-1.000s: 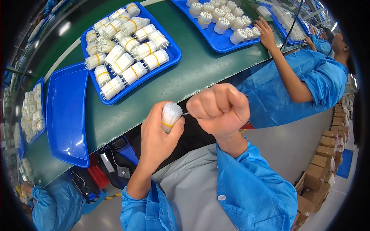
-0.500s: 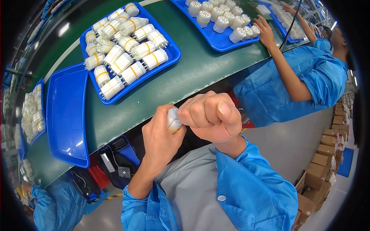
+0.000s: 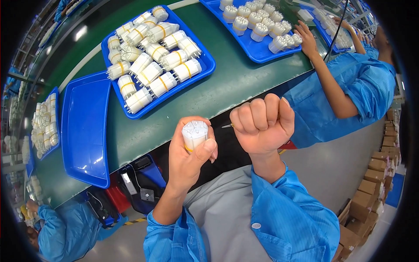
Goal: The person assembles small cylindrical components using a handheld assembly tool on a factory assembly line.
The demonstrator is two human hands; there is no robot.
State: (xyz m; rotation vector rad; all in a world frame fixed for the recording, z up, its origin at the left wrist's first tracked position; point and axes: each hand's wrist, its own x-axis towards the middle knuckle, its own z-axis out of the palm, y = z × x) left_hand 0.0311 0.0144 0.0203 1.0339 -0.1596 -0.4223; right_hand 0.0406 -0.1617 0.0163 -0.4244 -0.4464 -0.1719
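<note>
My left hand (image 3: 188, 150) is wrapped round a white cylindrical bundle (image 3: 195, 133), its ribbed end facing up and a yellow rubber band around its lower part. The bundle seems made of several wedge-shaped white plastic pieces. To its right, my right hand (image 3: 264, 124) is closed in a fist. From that fist a thin metal-tipped tool (image 3: 227, 126) sticks out toward the bundle, apart from it; the rest of the tool is hidden in the fingers. Beyond my hands a blue tray (image 3: 208, 65) holds several similar white bundles (image 3: 161, 84) with yellow bands, lying on their sides.
An unfilled blue tray (image 3: 85, 131) lies at the left of the green worktable (image 3: 192, 101). Another blue tray (image 3: 257, 56) of upright bundles stands at the far right, near a co-worker's hand (image 3: 307, 39). Cardboard boxes (image 3: 364, 201) line the floor at right.
My hands have moved apart: the right fist has drawn back to the right with the tool. The bundle in my left hand now shows its top end clearly. The view has shifted slightly.
</note>
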